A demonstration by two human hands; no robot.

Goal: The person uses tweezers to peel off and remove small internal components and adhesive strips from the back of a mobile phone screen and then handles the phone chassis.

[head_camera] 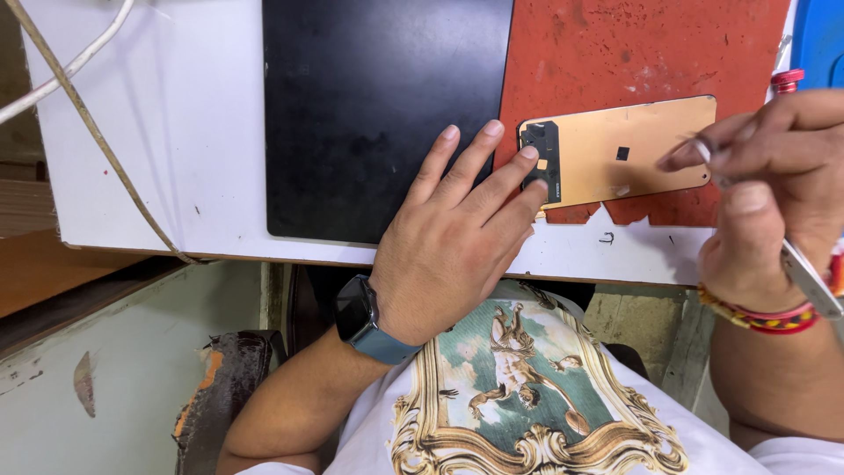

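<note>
A copper-coloured phone screen panel [633,141] lies back-up on a worn red mat [633,44]. My left hand [448,237], with a watch on the wrist, lies flat on the table, and its fingertips press on the panel's left end by a black connector block [541,163]. My right hand [774,185] holds metal tweezers [804,273], whose tip is near the panel's right end. The tip itself is hidden by my fingers.
A black mat [378,97] covers the white tabletop [185,123] to the left of the red mat. White cables [66,66] run across the far left corner. A red-capped bottle [785,81] stands at the right, next to a blue thing [822,40].
</note>
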